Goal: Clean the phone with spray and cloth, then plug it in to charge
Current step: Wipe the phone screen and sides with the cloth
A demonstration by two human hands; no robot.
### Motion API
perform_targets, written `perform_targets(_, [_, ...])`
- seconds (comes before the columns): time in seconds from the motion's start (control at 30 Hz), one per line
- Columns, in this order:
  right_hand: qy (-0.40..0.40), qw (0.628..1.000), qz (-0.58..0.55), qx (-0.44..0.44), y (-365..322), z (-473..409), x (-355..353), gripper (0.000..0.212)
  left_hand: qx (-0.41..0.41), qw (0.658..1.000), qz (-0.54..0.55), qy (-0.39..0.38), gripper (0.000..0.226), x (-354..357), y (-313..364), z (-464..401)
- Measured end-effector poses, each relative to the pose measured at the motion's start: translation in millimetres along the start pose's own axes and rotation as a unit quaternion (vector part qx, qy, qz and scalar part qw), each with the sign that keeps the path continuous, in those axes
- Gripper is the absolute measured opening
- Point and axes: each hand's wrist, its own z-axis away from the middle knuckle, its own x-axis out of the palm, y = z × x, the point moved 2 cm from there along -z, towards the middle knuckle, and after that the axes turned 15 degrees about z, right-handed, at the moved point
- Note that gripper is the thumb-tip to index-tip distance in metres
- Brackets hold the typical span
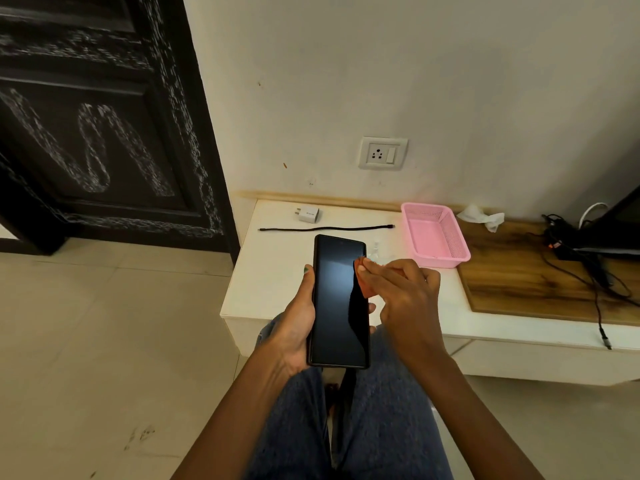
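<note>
Cradled in the left hand [297,323], the phone [340,301] stands upright over the person's lap, its dark screen facing the camera, the thumb curled along its left edge and fingertips just showing past its right edge. Against the upper right side of the screen the right hand [403,296] presses a small orange cloth [363,282], pinched between thumb and curled fingers, so that only a corner of the cloth shows beyond the fingers. Below the hands lie the person's knees in blue jeans [384,420], over a pale tiled floor [86,341]. Just beyond the phone is a low white table [273,271]; on it, partly hidden behind the phone's top right corner and the right hand's fingers, stands a small clear object that may be the spray bottle [375,251], though it is too blurred to tell. Farther back on the table a black cable [325,228] lies stretched out straight, and near it, toward the wall, rests a white charger plug [308,214]. To the right sits a pink basket [434,235], beside a crumpled white tissue [481,216] on a wooden board [526,282] with a tangle of black wires [588,268]. On the wall above is a white socket [382,153], and at left a dark carved door [104,116].
</note>
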Motion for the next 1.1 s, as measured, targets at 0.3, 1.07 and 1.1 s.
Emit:
perform_targets(0.3, [-0.021, 0.999, 0.023, 0.018, 8, -14, 1, 0.038, -0.023, 0.999, 0.004, -0.031, 0.072, -2, -9, -2])
perform_targets(1.07, [-0.275, 0.828, -0.447, 0.198, -2, -29, -40, 0.015, -0.047, 0.998, 0.038, -0.017, 0.078, -4, -19, -4])
perform_targets(1.1, [-0.293, 0.829, -0.439, 0.183, -5, -28, -38, 0.015, -0.047, 0.998, 0.044, -0.019, 0.079, -3, -19, -4])
